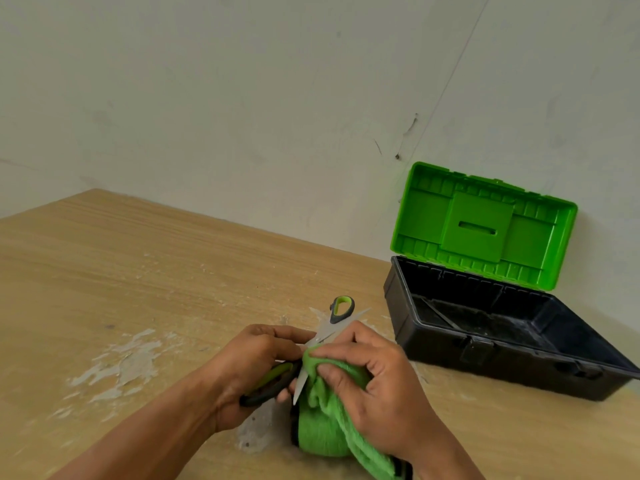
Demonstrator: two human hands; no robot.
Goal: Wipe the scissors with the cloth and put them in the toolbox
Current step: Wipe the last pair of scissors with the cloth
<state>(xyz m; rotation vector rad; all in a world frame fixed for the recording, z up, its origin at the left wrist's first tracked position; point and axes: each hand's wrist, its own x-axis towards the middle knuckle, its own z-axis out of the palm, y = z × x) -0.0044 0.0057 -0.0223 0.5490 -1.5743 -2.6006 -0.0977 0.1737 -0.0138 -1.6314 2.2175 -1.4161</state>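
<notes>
step: wiping, likely mid-way | scissors (323, 334) spread open at 6 o'clock of view, above desk (138, 271) | left hand (252, 362): fingers curled round lower handle | right hand (374, 375): fingers pinch cloth (322, 434) onto a blade | next: finish blades, close them, carry to open toolbox (446, 344) at 2 o'clock

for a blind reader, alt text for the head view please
A left hand grips open scissors by a handle while the right hand holds a green cloth to a blade, over a wooden table. An open black toolbox stands at right.
</notes>
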